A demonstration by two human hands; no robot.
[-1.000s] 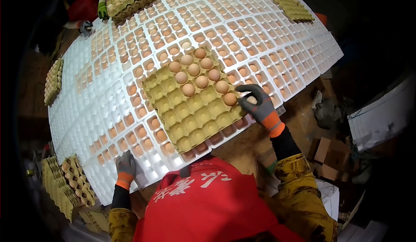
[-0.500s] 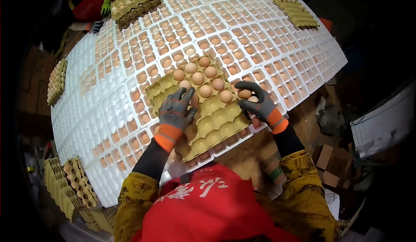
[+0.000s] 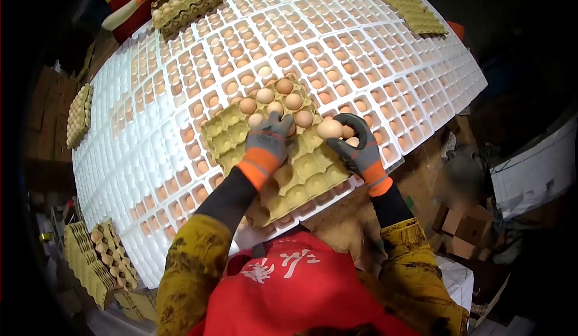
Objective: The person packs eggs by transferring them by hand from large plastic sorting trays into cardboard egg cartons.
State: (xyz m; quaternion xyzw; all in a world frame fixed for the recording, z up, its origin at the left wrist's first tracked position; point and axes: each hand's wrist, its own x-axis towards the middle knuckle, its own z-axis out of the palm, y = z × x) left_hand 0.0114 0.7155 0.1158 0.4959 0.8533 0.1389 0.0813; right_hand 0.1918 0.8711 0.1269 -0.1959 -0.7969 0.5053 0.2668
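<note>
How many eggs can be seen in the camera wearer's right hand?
3 visible in the right hand: one egg at its opening, a second egg just right of it, a third egg below the second. Others may be hidden.

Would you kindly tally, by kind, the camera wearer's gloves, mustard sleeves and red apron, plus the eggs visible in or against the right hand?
Gloves: 2
Mustard sleeves: 2
Red apron: 1
Eggs visible in or against the right hand: 3
Total: 8
</note>
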